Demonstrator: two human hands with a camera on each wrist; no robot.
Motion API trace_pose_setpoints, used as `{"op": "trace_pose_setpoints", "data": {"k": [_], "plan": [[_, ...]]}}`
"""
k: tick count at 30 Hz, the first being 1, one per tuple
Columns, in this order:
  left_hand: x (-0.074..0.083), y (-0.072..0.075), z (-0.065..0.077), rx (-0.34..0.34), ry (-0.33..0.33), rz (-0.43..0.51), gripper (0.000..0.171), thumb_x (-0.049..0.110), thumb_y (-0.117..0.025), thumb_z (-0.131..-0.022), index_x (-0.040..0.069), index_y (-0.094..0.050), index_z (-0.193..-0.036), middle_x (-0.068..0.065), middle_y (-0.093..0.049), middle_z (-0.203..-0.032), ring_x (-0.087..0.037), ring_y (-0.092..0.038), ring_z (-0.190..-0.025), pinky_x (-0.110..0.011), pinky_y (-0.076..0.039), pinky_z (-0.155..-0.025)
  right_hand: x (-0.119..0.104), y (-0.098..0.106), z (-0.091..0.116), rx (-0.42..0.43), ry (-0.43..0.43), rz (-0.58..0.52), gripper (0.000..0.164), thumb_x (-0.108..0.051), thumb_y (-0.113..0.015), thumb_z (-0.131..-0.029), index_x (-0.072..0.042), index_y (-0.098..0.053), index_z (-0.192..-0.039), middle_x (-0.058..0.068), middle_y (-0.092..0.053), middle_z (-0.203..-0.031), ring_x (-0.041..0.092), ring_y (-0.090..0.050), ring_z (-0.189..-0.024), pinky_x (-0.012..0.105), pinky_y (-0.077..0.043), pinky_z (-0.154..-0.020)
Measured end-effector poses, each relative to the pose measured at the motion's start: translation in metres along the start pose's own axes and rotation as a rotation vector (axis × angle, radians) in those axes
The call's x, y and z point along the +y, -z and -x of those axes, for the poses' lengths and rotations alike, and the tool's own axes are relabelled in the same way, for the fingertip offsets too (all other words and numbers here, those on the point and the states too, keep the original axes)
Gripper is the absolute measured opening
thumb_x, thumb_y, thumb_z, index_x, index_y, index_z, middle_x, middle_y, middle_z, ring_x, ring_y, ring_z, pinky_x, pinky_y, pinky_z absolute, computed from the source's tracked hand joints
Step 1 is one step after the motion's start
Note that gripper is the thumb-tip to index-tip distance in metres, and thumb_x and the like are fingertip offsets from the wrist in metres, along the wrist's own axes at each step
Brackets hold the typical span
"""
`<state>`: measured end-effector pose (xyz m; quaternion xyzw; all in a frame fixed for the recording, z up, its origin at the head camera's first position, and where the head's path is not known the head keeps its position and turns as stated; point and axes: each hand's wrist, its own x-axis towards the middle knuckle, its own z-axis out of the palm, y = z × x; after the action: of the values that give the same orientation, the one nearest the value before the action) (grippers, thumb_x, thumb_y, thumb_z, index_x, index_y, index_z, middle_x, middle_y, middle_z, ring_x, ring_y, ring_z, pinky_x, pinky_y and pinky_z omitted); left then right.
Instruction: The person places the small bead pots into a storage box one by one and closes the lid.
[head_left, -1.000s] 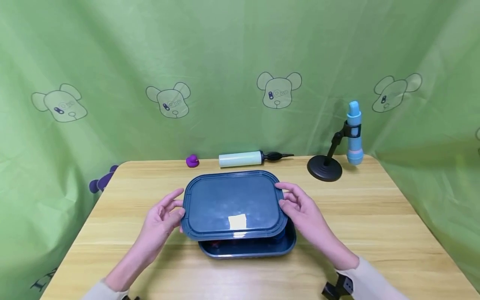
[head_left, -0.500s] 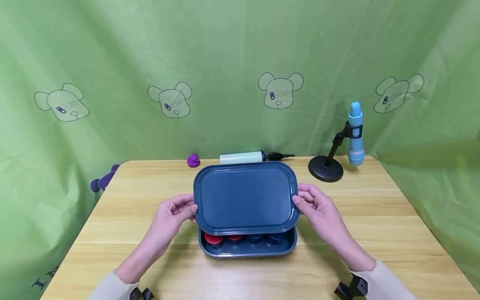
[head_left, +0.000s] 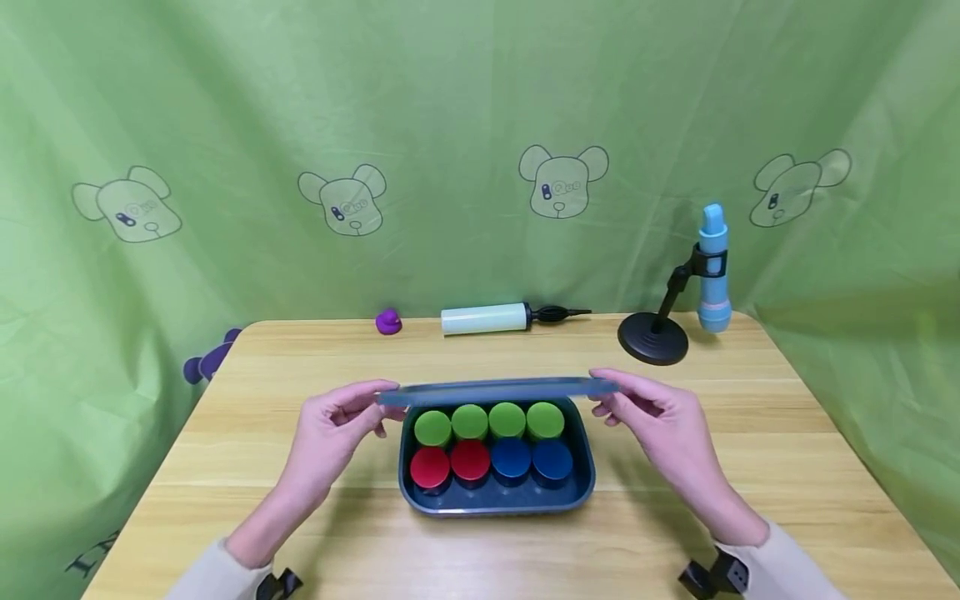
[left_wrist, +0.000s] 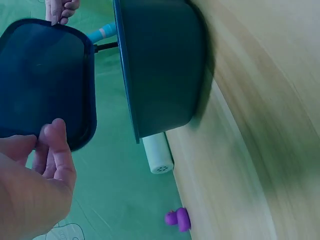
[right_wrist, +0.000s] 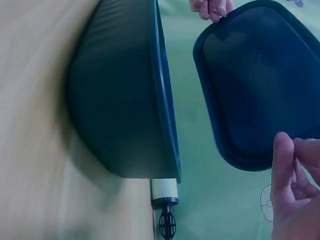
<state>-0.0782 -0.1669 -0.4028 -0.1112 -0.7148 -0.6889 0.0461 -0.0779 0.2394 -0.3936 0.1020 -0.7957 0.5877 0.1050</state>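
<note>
A dark blue lid [head_left: 495, 391] is held edge-on above the back of a dark blue plastic box [head_left: 495, 500]. My left hand [head_left: 337, 429] pinches its left end between thumb and fingers, and my right hand [head_left: 656, 421] pinches the right end. Both wrist views show the lid's broad face, raised apart from the box rim. Inside the box stand several round-topped pieces: a row of green tops [head_left: 470, 422] at the back, two red tops [head_left: 470, 460] front left and two blue tops [head_left: 552, 460] front right.
Behind the box lie a purple rubber duck [head_left: 388, 322] and a pale hand pump [head_left: 495, 318] with a black nozzle. At the back right, a black stand [head_left: 652, 338] holds a light blue microphone [head_left: 714, 271]. A green curtain [head_left: 450, 167] hangs behind the wooden table [head_left: 750, 467].
The lid has lifted and tilted from lying over the box to edge-on above its back, uncovering the coloured tops. Both hands keep their grip and have shifted slightly rightward.
</note>
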Motion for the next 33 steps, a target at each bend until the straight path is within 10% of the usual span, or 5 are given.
{"op": "trace_pose_setpoints", "data": {"k": [15, 27, 33], "plan": [[-0.005, -0.005, 0.005, 0.012, 0.157, 0.044, 0.035, 0.009, -0.080, -0.102, -0.004, -0.073, -0.133, -0.015, -0.078, -0.106, -0.012, -0.067, -0.075, -0.024, -0.057, -0.067, 0.020, -0.001, 0.009, -0.073, 0.019, -0.006, 0.026, -0.010, -0.065, -0.112, 0.001, -0.076, -0.133, 0.007, -0.079, -0.123, 0.013, -0.076, -0.097, 0.026, -0.062, -0.084], [-0.035, -0.015, 0.010, -0.103, 0.102, -0.351, 0.043, -0.003, -0.083, -0.093, 0.008, -0.066, -0.131, -0.006, -0.060, -0.085, -0.015, -0.057, -0.068, -0.022, -0.047, -0.060, 0.037, -0.018, 0.011, -0.198, 0.015, 0.311, 0.028, -0.010, -0.081, -0.098, -0.016, -0.066, -0.121, -0.001, -0.058, -0.087, 0.013, -0.056, -0.074, 0.025, -0.050, -0.065], [-0.041, -0.016, 0.009, -0.137, 0.078, -0.404, 0.040, -0.004, -0.080, -0.094, 0.010, -0.065, -0.129, -0.004, -0.057, -0.082, -0.014, -0.057, -0.061, -0.022, -0.049, -0.058, 0.033, -0.021, 0.012, -0.216, 0.026, 0.452, 0.027, -0.010, -0.078, -0.095, -0.018, -0.062, -0.116, -0.005, -0.055, -0.083, 0.009, -0.054, -0.073, 0.028, -0.047, -0.067]]}}
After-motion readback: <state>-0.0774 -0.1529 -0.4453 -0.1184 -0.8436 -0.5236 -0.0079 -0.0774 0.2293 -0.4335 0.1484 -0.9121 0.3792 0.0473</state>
